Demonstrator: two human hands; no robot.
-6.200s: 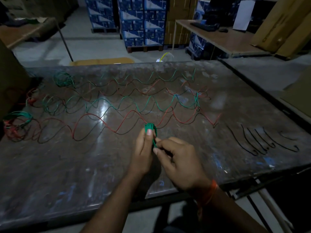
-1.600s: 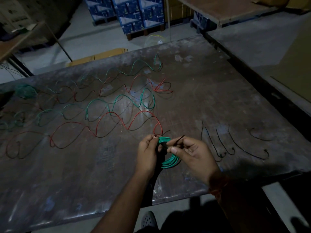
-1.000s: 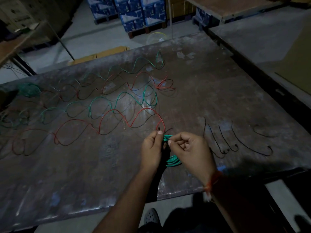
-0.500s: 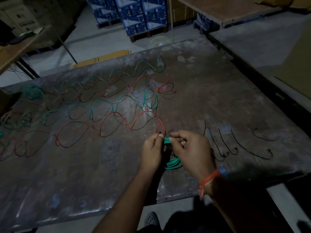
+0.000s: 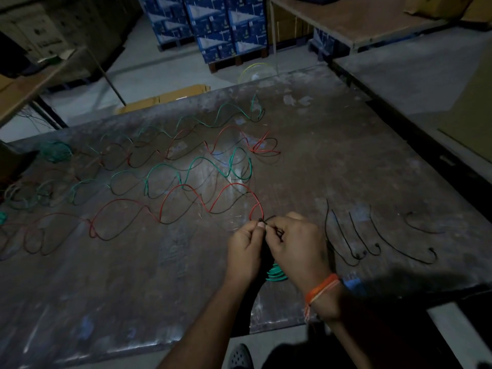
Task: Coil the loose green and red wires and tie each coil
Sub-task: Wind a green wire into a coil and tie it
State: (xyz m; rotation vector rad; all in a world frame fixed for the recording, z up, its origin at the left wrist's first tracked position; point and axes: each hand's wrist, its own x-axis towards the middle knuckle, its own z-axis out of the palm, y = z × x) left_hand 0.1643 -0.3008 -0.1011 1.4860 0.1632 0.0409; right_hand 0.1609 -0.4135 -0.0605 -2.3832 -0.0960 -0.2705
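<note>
On the mottled dark grey-brown table (image 5: 319, 155) lie wavy red wires (image 5: 186, 201) and green wires (image 5: 213, 166), black ties (image 5: 346, 235) at the right, a green coil (image 5: 275, 274) near the hands, an orange wrist thread (image 5: 320, 287), and blue-and-white boxes (image 5: 221, 25) far off.

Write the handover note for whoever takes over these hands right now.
Left hand and right hand: both pinch a black tie at the top of the green coil, held over the table's near edge.
Done: this green wire is coiled; tie not visibly finished.
Left: the loose red wire and loose green wire lie wavy on the table.
Spare black ties lie to the right.
</note>
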